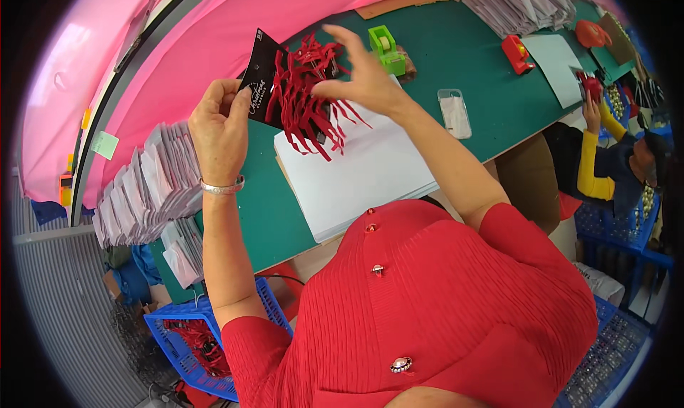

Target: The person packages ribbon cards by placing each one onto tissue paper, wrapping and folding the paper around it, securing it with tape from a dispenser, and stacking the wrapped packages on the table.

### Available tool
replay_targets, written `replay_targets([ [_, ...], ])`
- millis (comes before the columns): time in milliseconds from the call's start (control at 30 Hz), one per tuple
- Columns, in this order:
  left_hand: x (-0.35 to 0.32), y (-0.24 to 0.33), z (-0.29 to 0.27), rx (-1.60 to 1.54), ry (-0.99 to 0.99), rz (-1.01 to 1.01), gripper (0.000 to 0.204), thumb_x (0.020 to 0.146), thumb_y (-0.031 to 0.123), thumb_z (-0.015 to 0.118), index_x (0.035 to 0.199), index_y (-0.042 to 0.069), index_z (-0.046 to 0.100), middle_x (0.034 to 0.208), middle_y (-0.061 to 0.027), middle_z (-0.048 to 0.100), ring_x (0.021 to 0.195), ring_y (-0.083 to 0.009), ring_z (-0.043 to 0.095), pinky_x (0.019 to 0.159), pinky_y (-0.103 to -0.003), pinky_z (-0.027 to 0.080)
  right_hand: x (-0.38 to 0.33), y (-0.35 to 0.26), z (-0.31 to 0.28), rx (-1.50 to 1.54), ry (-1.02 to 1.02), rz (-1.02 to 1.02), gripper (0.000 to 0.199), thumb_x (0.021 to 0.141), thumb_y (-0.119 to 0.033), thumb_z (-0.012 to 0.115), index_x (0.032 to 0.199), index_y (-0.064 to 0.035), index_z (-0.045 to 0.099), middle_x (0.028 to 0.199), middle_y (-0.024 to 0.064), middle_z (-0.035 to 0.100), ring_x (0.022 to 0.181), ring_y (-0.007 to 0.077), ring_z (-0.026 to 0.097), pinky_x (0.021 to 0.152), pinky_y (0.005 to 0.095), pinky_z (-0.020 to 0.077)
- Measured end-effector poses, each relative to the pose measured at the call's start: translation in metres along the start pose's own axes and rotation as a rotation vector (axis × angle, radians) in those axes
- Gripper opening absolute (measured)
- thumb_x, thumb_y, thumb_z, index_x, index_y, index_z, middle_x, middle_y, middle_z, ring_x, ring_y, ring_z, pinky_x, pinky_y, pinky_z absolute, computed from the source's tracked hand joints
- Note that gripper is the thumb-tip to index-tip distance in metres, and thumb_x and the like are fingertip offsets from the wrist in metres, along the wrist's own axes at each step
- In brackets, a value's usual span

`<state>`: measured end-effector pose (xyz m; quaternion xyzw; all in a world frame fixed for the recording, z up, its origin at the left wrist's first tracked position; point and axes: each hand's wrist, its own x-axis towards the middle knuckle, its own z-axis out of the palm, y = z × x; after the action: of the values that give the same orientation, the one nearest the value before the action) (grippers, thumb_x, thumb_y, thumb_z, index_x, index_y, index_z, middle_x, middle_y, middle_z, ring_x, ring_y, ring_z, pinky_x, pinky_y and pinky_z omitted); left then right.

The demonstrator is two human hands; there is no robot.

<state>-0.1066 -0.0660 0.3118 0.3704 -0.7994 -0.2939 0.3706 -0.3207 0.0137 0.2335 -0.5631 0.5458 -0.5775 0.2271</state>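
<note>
My left hand point(221, 126) pinches the edge of a black display card point(258, 69) between thumb and fingers, holding it tilted above the table. Red ribbon bows point(306, 94) with long loose ends hang in rows on the card. At the card's right side my right hand point(367, 80) is open, thumb and fingers spread around the ribbons without closing on them. Whether the right thumb touches a ribbon I cannot tell. Beneath the card lies a stack of white paper sheets point(356, 173).
Stacked white packets point(153, 183) stand at the left, more packets point(524, 5) at the back. The green table point(484, 73) bears a green tape dispenser point(385, 48), a red one point(516, 55) and a clear case point(454, 114). A blue basket point(178, 344) holds red ribbons. Another person point(613, 158) works at right.
</note>
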Motion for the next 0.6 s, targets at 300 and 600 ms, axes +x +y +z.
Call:
replay_targets([
  [300, -0.003, 0.024, 0.021, -0.002, 0.011, 0.116, 0.011, 0.084, 0.007, 0.063, 0.089, -0.003, 0.063, 0.066, -0.0056, 0.063, 0.059, -0.0094, 0.057, 0.056, -0.025, 0.045, -0.003, 0.001, 0.034, -0.205, 0.014, -0.091, 0.119, 0.055, -0.031, 0.087, 0.147, -0.0091, 0.014, 0.144, 0.0230, 0.033, 0.134, 0.0396, 0.034, 0.109, 0.0431, 0.0302],
  [600, -0.002, 0.037, 0.032, 0.081, 0.009, 0.177, 0.008, 0.084, 0.006, 0.062, 0.087, -0.001, 0.063, 0.064, -0.0061, 0.063, 0.055, -0.0111, 0.057, 0.054, -0.026, 0.044, -0.007, 0.000, 0.023, -0.025, -0.072, -0.078, 0.113, 0.059, -0.036, 0.081, 0.147, -0.0102, 0.016, 0.148, 0.0212, 0.025, 0.139, 0.0369, 0.023, 0.112, 0.0520, 0.0183],
])
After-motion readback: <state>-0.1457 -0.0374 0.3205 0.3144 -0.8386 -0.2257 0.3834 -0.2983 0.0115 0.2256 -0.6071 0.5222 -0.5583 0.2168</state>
